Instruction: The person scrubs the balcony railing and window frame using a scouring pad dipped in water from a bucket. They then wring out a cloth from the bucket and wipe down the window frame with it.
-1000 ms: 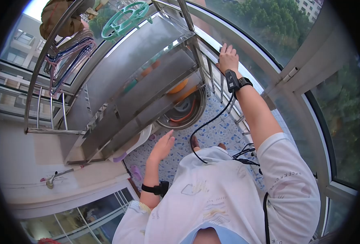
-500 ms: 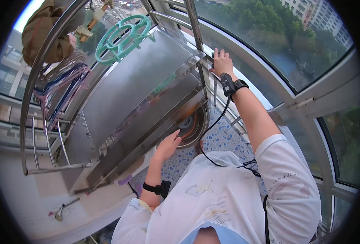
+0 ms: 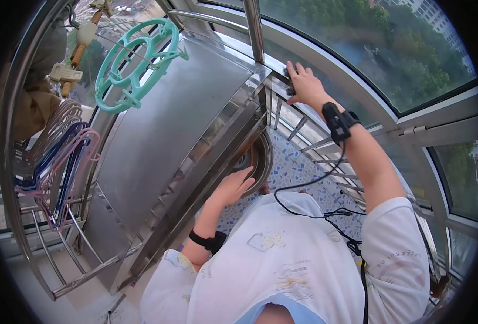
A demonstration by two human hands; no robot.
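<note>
My right hand is over the metal window ledge, its fingers and thumb curved around a dark, rough-textured wad. Most of that wad is hidden beneath the palm, and its kind does not show. My left hand holds nothing, fingers stretched out and slightly apart. It hovers by the front edge of a stainless steel cabinet, overlapping the rim of a round metal basin on the floor. An orange-red strip shows inside the basin.
A turquoise round plastic rack hangs at upper left. Below it, several clothes hangers crowd a curved metal rail. Window frames and a barred rack line the right. A black cable runs from my right wrist across my shirt.
My right hand has moved right along the ledge, away from the cabinet corner, with the dark wad. My left hand has shifted slightly right. The view has turned, bringing the hangers lower.
</note>
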